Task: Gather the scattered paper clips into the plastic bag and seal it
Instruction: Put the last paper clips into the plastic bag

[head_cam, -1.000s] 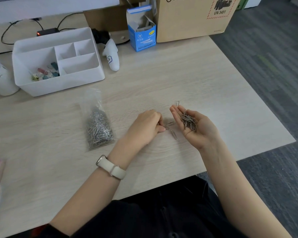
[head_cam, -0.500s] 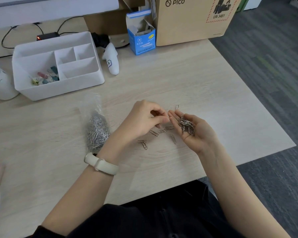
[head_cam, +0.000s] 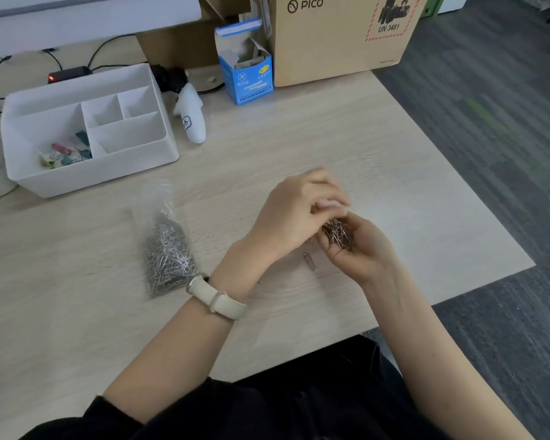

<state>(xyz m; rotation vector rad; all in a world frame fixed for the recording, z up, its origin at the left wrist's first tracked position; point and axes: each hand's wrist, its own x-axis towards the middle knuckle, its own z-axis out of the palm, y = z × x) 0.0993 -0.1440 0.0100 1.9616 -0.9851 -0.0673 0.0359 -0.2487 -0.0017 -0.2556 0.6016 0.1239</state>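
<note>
A clear plastic bag [head_cam: 167, 249] holding several silver paper clips lies open-ended on the wooden table [head_cam: 299, 138], left of my hands. My right hand [head_cam: 365, 252] is cupped palm up around a pile of paper clips [head_cam: 338, 234]. My left hand [head_cam: 294, 214] hovers right over that palm. Its fingertips are bunched together above the pile and blurred, so what they pinch is hard to make out. One loose paper clip [head_cam: 310, 261] lies on the table just below my hands. My left wrist hides the table beneath it.
A white compartment organiser [head_cam: 86, 128] with small coloured clips stands at the back left. Behind it are cables and a white controller [head_cam: 191, 117]. A blue carton [head_cam: 251, 74] and a large cardboard box [head_cam: 340, 36] stand at the back. The table's edge runs close on the right.
My left hand rose from the table and moved right, over my right palm. The pile in my right hand looks bigger, and fewer loose clips show on the table.
</note>
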